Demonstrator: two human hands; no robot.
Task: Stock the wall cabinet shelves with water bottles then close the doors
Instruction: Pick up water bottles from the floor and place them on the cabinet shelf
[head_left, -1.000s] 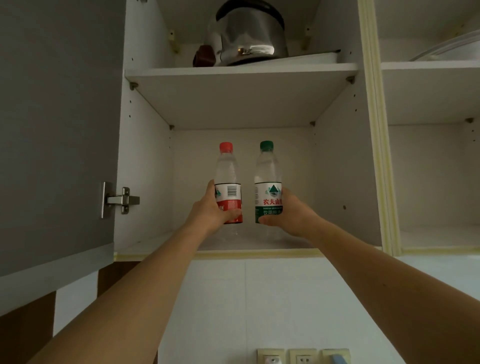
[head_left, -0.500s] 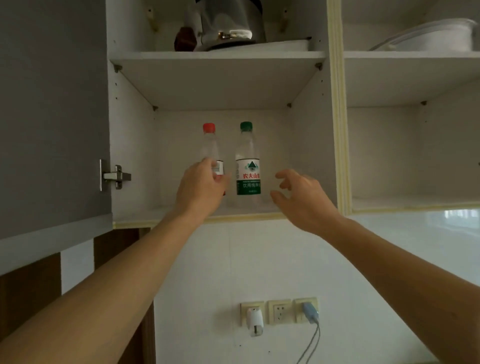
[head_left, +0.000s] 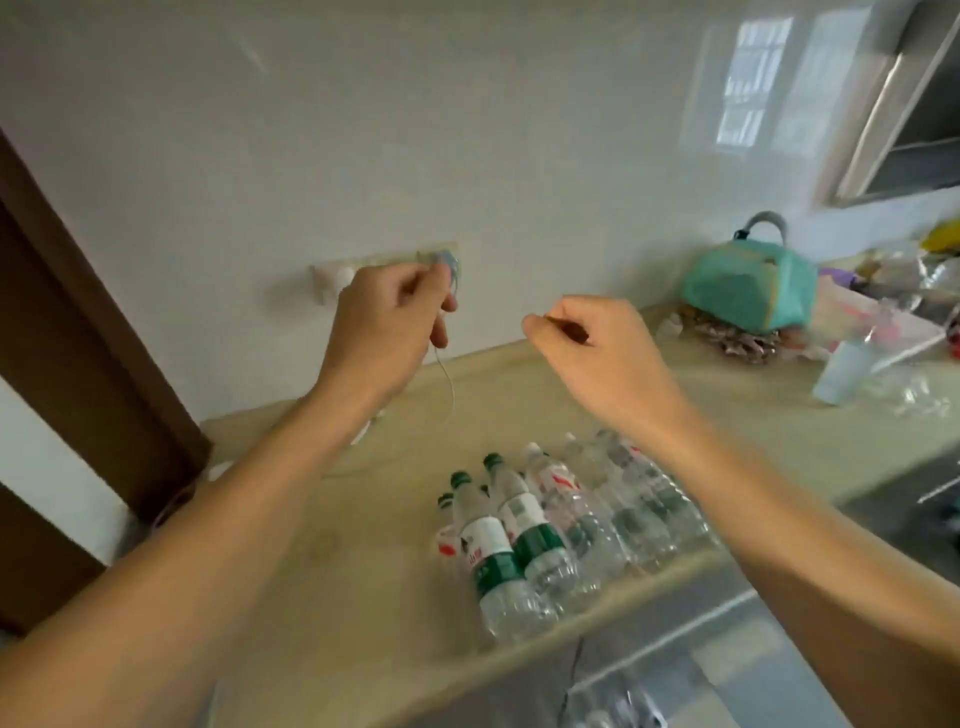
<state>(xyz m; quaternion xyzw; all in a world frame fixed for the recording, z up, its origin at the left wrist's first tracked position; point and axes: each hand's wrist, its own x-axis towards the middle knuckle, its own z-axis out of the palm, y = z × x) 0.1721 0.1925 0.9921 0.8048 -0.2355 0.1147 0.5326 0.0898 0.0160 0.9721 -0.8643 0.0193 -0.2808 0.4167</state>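
Beige countertop (head_left: 363, 519) runs L–R under white wall; water bottles (head_left: 561, 535) lie in a row on it near front edge, green and red labels, caps toward wall. Teal bag (head_left: 748, 286) sits far R at wall w/ clutter beside it. Left hand (head_left: 384, 322) and right hand (head_left: 608, 353) both raised above bottles, apart, fingers loosely curled, nothing held; frame blurred, detail poor.

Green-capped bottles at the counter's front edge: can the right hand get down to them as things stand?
Probably yes. The right hand holds nothing and hangs in the air above the cluster of water bottles on the counter. Nothing lies between them, and the left hand is off to the side by the wall sockets.
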